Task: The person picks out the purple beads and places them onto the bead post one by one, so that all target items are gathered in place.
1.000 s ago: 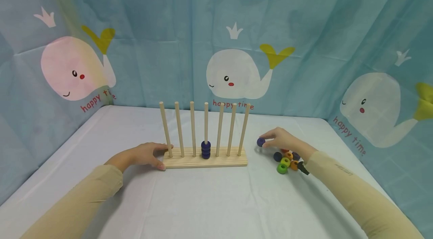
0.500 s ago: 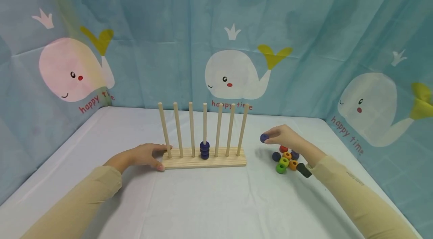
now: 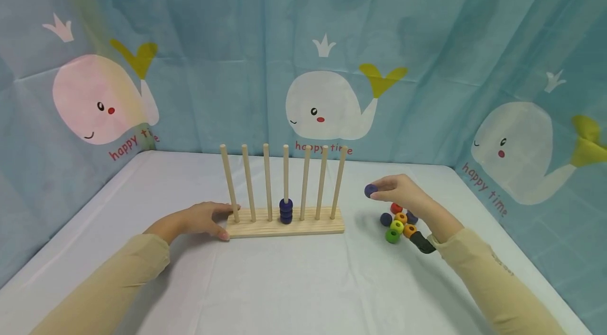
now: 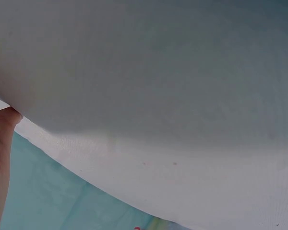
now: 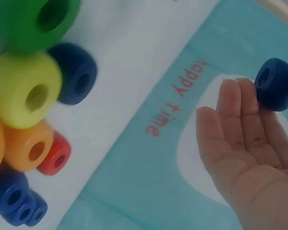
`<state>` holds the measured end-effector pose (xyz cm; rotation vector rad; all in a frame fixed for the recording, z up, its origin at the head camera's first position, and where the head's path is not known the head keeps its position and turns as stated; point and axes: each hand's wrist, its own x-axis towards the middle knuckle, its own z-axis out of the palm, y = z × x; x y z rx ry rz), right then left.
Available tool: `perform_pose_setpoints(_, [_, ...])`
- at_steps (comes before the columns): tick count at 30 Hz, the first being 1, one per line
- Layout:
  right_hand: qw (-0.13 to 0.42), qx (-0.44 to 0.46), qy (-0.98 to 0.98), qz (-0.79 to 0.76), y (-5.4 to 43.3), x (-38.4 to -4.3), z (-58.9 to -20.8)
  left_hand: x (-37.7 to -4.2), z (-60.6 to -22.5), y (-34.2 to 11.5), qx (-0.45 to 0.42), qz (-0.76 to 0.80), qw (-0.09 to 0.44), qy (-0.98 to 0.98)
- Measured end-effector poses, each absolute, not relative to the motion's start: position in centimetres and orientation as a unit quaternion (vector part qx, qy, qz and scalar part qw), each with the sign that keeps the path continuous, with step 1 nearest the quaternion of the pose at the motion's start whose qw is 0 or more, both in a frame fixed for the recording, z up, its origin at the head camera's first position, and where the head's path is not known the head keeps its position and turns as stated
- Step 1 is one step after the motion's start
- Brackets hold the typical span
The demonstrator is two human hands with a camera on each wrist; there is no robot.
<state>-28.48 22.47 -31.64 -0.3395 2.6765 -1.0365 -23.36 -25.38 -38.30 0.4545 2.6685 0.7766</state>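
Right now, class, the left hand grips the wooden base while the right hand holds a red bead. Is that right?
Wrong colour: the left hand grips the wooden base while the right hand holds a blue bead, as the right wrist view shows.

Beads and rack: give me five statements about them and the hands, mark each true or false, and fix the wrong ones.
1. The right hand pinches a blue bead. True.
2. The left hand is off the rack. False: the left hand grips the rack's end.
3. Stacked beads sit on the middle peg. True.
4. The rack has five pegs. False: it has seven.
5. The red bead is on a peg. False: the red bead lies on the table.
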Motion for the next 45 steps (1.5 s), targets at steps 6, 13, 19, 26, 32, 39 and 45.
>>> perform_pose_setpoints(6, [0.125,-0.097,0.911,-0.38,22.1,-27.6,-30.7,-23.2,-38.1,-25.3,0.161,0.272,0.161,0.935])
perform_pose_setpoints(13, [0.11,-0.095,0.9,-0.411,21.4,-26.6,-29.7,-23.2,-37.9,-25.4,0.164,0.273,0.162,0.934])
perform_pose_setpoints(19, [0.102,-0.09,0.895,-0.425,20.9,-26.2,-29.1,-23.1,-37.7,-25.4,0.164,0.272,0.161,0.934])
perform_pose_setpoints(26, [0.088,-0.097,0.888,-0.44,20.4,-25.6,-28.4,-23.1,-37.7,-25.2,0.169,0.275,0.16,0.933])
perform_pose_setpoints(32, [0.077,-0.105,0.884,-0.45,19.8,-24.9,-27.5,-23.1,-37.8,-25.2,0.165,0.273,0.164,0.934])
perform_pose_setpoints(39, [0.076,-0.09,0.883,-0.454,19.0,-24.0,-26.6,-23.0,-37.7,-25.2,0.163,0.273,0.163,0.934])
perform_pose_setpoints(45, [0.066,-0.101,0.879,-0.462,18.4,-23.6,-26.0,-23.0,-37.7,-25.1,0.16,0.274,0.167,0.934])
